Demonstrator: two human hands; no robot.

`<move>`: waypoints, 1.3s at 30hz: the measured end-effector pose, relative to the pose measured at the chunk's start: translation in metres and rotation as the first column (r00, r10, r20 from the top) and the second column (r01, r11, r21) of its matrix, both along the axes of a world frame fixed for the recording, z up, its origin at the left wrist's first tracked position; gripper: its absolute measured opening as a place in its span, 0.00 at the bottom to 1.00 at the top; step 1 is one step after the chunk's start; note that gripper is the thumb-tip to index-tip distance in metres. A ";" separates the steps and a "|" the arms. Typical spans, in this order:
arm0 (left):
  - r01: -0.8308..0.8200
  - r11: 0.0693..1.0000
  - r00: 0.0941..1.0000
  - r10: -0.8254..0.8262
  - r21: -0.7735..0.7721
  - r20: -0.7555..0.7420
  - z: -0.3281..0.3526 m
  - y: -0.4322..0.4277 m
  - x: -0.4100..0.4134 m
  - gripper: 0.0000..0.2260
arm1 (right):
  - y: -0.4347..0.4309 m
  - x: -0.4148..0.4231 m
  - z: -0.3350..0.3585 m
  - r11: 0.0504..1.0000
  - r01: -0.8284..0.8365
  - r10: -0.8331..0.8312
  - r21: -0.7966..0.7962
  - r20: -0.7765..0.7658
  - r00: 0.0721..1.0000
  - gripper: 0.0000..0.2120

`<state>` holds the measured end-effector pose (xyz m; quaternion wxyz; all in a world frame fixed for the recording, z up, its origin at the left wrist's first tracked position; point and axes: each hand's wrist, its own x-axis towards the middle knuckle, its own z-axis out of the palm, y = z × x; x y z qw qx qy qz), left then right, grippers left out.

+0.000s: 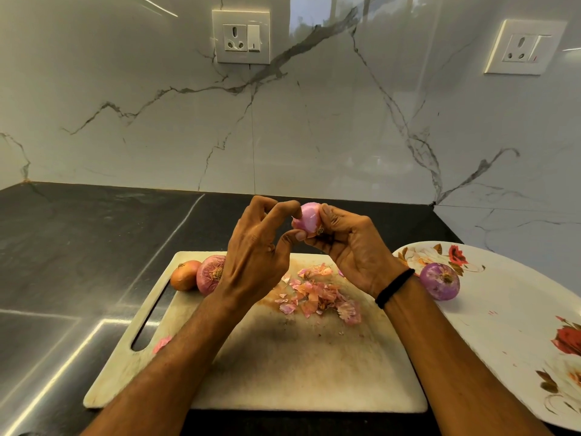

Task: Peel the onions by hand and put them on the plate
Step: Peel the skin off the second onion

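Dark countertop (78,247) carries a cutting board (283,372), with two unpeeled onions (210,275) waiting at its left edge. Above it, the left hand (254,256) pinches thumb and forefinger at the skin of a pink onion (309,220) — which the right hand (352,250) cups in curled fingers, likely to steady it. Peelings (317,294) pile below; one peeled onion (439,281) sits on the plate (503,309).

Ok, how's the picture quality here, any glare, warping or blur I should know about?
Head view: the wide lens tilts the right socket and stretches the plate; head view: glare streaks cross the dark counter at left; head view: a soft shadow darkens the cutting board in the middle, and the held onion looks slightly blurred.
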<state>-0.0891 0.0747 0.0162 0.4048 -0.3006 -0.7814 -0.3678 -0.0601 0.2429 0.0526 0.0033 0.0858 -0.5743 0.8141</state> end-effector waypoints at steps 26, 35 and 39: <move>0.071 0.990 0.997 -0.067 0.119 -0.038 0.001 0.005 0.002 0.14 | 0.003 -0.001 0.002 1.000 -0.007 0.007 -0.019 -0.019 1.000 0.12; 0.019 0.996 0.993 -0.009 0.084 -0.122 0.001 0.002 0.001 0.08 | 0.002 -0.004 -0.001 1.000 -0.017 0.017 0.003 -0.030 0.999 0.17; 0.005 0.997 0.994 0.004 0.082 -0.113 0.004 0.003 0.004 0.08 | 0.002 -0.005 -0.003 1.000 -0.009 0.009 0.012 -0.038 0.999 0.17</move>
